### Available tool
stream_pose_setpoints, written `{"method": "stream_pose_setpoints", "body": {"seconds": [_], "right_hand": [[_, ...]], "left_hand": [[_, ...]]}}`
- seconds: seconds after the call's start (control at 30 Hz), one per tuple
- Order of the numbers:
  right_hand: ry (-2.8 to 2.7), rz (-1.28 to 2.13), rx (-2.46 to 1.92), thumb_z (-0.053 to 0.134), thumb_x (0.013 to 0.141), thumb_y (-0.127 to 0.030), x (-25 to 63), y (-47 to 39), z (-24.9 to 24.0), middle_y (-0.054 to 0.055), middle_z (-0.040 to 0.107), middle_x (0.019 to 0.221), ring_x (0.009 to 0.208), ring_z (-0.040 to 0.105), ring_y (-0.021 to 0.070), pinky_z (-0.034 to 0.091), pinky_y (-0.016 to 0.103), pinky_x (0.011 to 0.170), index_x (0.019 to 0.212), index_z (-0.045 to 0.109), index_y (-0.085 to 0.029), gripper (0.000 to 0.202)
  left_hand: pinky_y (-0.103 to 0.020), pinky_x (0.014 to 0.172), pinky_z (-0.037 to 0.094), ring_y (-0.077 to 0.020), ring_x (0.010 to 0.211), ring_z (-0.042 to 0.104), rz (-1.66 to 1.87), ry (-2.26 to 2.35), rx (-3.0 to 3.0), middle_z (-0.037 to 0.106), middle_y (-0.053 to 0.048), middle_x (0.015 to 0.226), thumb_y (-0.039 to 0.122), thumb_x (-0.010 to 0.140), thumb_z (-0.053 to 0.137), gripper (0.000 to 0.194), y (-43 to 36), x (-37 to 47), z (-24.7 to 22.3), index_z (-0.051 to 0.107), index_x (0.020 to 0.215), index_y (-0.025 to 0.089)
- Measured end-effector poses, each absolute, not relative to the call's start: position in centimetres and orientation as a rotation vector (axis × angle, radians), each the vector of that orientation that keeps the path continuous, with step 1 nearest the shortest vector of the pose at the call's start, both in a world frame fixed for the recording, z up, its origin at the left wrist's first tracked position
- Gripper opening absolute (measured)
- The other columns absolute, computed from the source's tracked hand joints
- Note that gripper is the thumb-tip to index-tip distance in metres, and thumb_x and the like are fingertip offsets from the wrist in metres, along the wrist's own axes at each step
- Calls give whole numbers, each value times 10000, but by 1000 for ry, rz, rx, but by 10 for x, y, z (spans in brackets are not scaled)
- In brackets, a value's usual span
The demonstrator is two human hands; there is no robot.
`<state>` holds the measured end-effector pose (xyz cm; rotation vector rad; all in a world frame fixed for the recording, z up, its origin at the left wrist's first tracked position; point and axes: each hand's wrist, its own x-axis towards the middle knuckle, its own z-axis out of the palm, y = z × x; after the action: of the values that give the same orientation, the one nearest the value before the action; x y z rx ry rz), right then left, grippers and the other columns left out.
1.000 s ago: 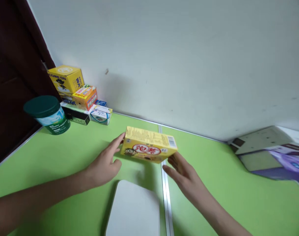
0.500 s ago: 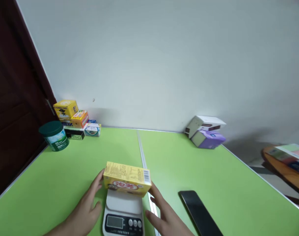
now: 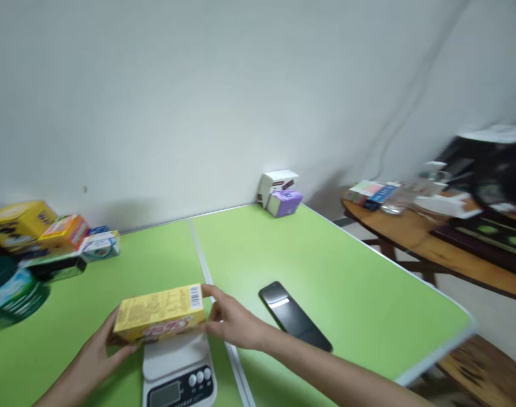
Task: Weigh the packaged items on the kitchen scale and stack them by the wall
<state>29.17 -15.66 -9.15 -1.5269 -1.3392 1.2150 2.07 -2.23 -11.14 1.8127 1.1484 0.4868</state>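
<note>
A yellow box (image 3: 160,312) with red lettering and a barcode is held between my two hands, above the back part of a white kitchen scale (image 3: 177,362). My left hand (image 3: 94,350) grips the box's left end, with the thumb along the front lower edge. At the right end, my right hand (image 3: 228,316) has its fingers and thumb closed on the box near the barcode. The scale's display and buttons face me. Whether the box touches the scale's plate cannot be made out.
A black phone (image 3: 295,315) lies right of the scale. Several boxes (image 3: 65,233) and a green-lidded tub (image 3: 18,291) stand at the left. White and purple boxes (image 3: 285,203) sit against the wall. A wooden side table (image 3: 404,229) holds clutter.
The view has turned right, showing more of the side table. Both hands have closed more firmly on the box's ends, the thumbs now against it.
</note>
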Motion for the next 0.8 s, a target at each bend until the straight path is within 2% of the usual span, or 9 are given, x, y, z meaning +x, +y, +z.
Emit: {"method": "stream_pose_setpoints", "body": {"seconds": [0.07, 0.17, 0.3, 0.37, 0.43, 0.53, 0.6, 0.67, 0.8], "right_hand": [[-1393, 1169, -1492, 617, 708, -141, 295, -149, -90, 67, 590, 1041, 681, 554, 121, 462, 222, 532, 1306, 400, -188, 638], [-1464, 1000, -1425, 610, 746, -165, 317, -150, -83, 67, 545, 1155, 716, 539, 126, 493, 253, 593, 1310, 421, -248, 601], [-1397, 754, -1427, 555, 804, -170, 371, -169, -77, 75, 543, 1171, 678, 514, 119, 496, 292, 633, 1342, 380, -256, 572], [-1300, 665, -1452, 527, 823, -183, 406, -179, -81, 68, 570, 1120, 661, 519, 119, 491, 292, 616, 1347, 363, -250, 553], [-1181, 608, -1477, 500, 839, -208, 442, -185, -90, 71, 578, 1099, 673, 547, 129, 498, 300, 608, 1345, 354, -240, 528], [-1000, 530, -1552, 490, 843, -255, 495, -182, -109, 119, 512, 1209, 759, 593, 159, 526, 343, 658, 1330, 361, -212, 506], [-920, 478, -1612, 497, 826, -242, 526, -171, -123, 155, 421, 1304, 904, 597, 198, 531, 378, 742, 1336, 348, -194, 533], [-907, 457, -1652, 497, 808, -204, 551, -153, -136, 174, 349, 1356, 1033, 564, 231, 517, 405, 820, 1369, 297, -184, 596], [-1041, 425, -1665, 500, 795, -164, 581, -99, -148, 182, 255, 1429, 1128, 527, 263, 436, 458, 968, 1435, 157, -183, 726]], "left_hand": [[-386, 754, 578, -300, 845, 689, 488, 1132, 1839, 737, -53, 929, 475, 488, 754, 569, -14, 30, -107, 630, 989, 235], [-394, 746, 582, -314, 870, 684, 483, 1120, 1943, 746, -31, 887, 499, 472, 748, 470, -8, 50, -93, 659, 865, 259], [-385, 819, 558, -295, 987, 650, 368, 1053, 2057, 710, -55, 1041, 485, 558, 727, 498, -17, 115, -71, 626, 978, 236], [-366, 880, 530, -269, 1084, 602, 309, 948, 2053, 653, -71, 1167, 454, 638, 700, 507, -26, 167, -64, 575, 1069, 220], [-367, 893, 523, -251, 1088, 600, 271, 859, 1988, 616, -90, 1221, 425, 687, 678, 547, -32, 225, -63, 508, 1158, 205], [-396, 855, 542, -245, 977, 650, 275, 829, 1931, 623, -121, 1188, 381, 693, 687, 585, -30, 307, -72, 461, 1195, 181], [-416, 804, 561, -247, 915, 664, 324, 848, 1942, 624, -135, 1166, 356, 689, 695, 579, -18, 354, -81, 464, 1186, 171], [-421, 746, 577, -251, 897, 661, 403, 856, 1954, 612, -152, 1167, 345, 681, 701, 575, 2, 393, -91, 471, 1174, 157], [-408, 689, 584, -251, 892, 647, 564, 814, 2013, 630, -153, 1091, 330, 638, 729, 544, 53, 456, -110, 523, 1094, 117]]}}
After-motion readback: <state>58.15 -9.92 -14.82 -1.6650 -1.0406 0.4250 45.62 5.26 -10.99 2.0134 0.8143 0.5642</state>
